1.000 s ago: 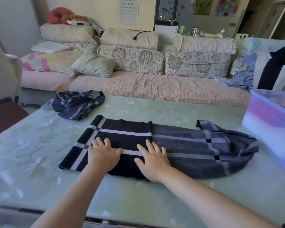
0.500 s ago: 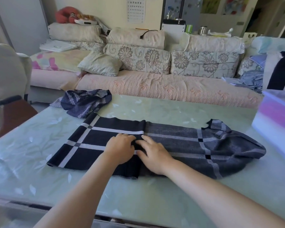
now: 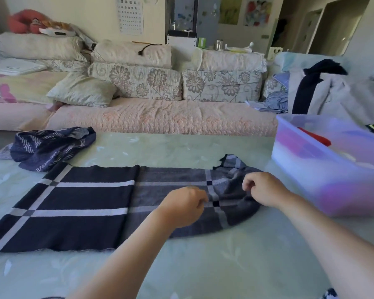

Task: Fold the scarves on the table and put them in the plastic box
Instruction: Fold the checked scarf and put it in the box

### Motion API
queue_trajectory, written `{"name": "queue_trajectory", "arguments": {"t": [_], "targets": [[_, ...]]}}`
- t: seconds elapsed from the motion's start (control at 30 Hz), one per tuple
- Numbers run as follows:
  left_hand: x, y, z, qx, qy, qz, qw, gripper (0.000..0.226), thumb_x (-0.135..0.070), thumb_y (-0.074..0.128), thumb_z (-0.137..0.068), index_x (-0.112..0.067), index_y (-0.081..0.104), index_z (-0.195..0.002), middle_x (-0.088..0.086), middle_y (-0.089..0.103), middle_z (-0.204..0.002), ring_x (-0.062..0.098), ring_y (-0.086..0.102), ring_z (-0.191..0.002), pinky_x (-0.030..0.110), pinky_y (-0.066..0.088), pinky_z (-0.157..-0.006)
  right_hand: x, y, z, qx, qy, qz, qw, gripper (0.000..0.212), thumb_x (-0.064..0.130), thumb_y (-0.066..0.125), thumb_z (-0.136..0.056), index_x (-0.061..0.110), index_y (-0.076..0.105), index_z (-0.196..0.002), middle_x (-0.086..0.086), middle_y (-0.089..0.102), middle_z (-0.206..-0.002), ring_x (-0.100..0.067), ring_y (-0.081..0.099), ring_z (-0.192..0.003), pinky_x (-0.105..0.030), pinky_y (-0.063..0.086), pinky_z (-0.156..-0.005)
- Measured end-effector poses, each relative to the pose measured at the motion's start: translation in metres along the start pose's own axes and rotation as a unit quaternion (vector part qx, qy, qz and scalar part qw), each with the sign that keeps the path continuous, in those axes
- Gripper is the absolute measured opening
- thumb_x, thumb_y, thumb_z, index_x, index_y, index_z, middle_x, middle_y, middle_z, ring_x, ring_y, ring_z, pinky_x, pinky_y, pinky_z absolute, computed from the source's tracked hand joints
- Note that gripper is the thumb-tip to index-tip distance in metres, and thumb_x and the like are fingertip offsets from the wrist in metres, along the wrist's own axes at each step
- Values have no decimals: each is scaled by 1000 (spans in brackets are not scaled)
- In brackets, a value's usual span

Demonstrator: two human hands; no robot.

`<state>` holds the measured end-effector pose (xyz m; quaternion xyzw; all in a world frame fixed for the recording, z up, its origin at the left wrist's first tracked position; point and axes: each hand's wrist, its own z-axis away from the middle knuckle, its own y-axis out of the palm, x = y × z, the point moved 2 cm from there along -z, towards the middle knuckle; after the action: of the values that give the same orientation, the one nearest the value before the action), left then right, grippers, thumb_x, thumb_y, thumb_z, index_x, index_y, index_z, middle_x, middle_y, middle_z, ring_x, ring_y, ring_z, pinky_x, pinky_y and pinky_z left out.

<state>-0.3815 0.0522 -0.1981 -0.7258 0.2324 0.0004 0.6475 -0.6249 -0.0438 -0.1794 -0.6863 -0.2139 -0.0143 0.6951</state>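
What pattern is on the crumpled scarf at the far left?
The crumpled scarf is navy with thin white stripes, clearest in the head view.

A long sofa [image 3: 160,117] in a pink quilted cover stands behind the pale green table [image 3: 203,266], floral cushions [image 3: 136,80] along its back. An eye chart [image 3: 129,14] hangs on the cream wall [image 3: 95,16]. Daylight fills the room.

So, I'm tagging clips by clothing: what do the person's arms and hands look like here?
The left forearm and right forearm are bare down to the picture's bottom edge; no sleeve shows. The left hand and right hand wear no gloves, and no ring, watch or bracelet is visible. A scrap of dark patterned cloth beside the right forearm may be clothing.
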Motion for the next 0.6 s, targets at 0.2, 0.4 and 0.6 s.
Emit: {"name": "queue_trajectory", "arguments": {"t": [0.2, 0.4, 0.6], "targets": [[-37, 31, -16, 49, 33, -2, 998, 31, -43, 63, -82, -33, 61, -111, -12, 57, -105, 10, 53, -96, 29, 47, -74, -45, 10, 1, 49, -108, 180, 976, 48, 13, 58, -75, 39, 68, -114, 11, 59, -116, -17, 49, -117, -28, 31, -97], [-50, 31, -24, 51, 13, 24, 998, 46, -10, 50, -83, -32, 59, -122, -8, 63, -114, 20, 58, -101, 29, 47, -75, -35, -2, 3, -50, -156, 115, 980, 26, 25, 47, -78, 29, 67, -94, 7, 72, -99, -19, 62, -102, -31, 35, -91], [-49, 19, -20, 120, -40, 48, 991, 42, -10, 43, -82, -38, 68, -102, -23, 63, -86, 2, 55, -82, 16, 42, -68, -9, -17, 36, 212, -82, 10, 974, 23, 39, 57, -74, 20, 68, -79, 1, 62, -67, -20, 60, -66, -34, 51, -65]]}}
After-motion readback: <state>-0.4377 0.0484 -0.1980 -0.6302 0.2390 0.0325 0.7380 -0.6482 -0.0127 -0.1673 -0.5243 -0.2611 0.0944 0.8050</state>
